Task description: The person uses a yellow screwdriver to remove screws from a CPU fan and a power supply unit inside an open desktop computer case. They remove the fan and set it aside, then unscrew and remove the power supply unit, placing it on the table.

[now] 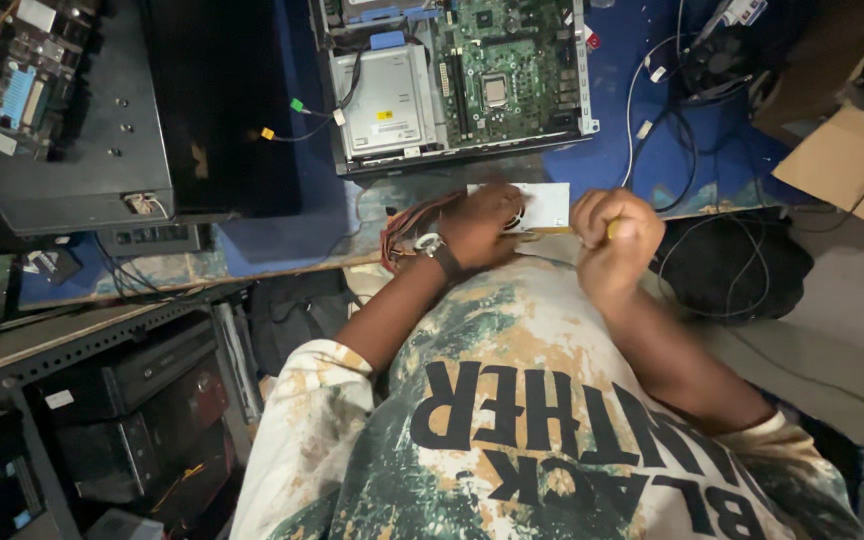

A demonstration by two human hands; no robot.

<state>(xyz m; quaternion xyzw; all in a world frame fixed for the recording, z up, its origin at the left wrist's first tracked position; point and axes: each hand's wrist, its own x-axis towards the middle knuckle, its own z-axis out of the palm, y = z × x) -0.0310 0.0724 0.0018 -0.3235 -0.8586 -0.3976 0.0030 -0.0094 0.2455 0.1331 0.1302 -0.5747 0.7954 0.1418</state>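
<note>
L hand point(480, 226) lay flat on pale metal box unit point(544, 206) at bench edge, fingers curled over its top, gripping | R hand point(614, 238) fisted tight round yellow tool handle point(613, 229), tip at unit's side | red/yellow wire bundle point(407, 225) trailed left of unit | open PC case point(457, 80) w/ green board just behind | blue bench point(302, 235).

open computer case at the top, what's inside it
Inside the open computer case: a green motherboard with a square processor socket and a silver drive box. Whatever lies beneath the drive box is hidden.
</note>
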